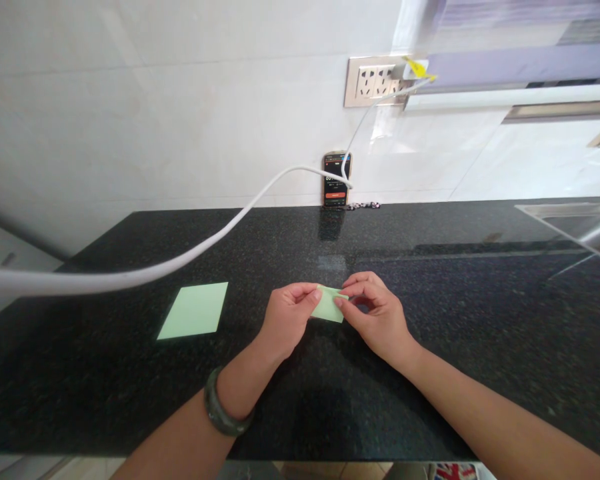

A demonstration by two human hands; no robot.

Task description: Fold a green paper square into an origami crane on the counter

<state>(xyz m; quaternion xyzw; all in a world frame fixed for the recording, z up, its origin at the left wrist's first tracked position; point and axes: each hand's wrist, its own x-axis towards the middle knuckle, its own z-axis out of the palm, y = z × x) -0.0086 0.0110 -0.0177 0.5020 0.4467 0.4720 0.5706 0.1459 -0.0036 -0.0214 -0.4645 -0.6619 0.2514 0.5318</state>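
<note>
Two green papers lie before us on the black counter (105,373); at the left a flat green sheet (194,309) rests untouched, well apart from our hands; then our left hand (286,316), a dark bangle (220,412) at its wrist, pinches the left end of a small folded green paper (328,305); our right hand (377,317) pinches its right edge just above the counter; we judge the folding begun, not finished; behind, a phone (336,179) leans against the wall, cabled to the socket (375,81).

Head-mounted view, looking forward and down across a dark countertop (430,373) toward the tiled wall (180,120); both forearms enter close from the lower edge
</note>
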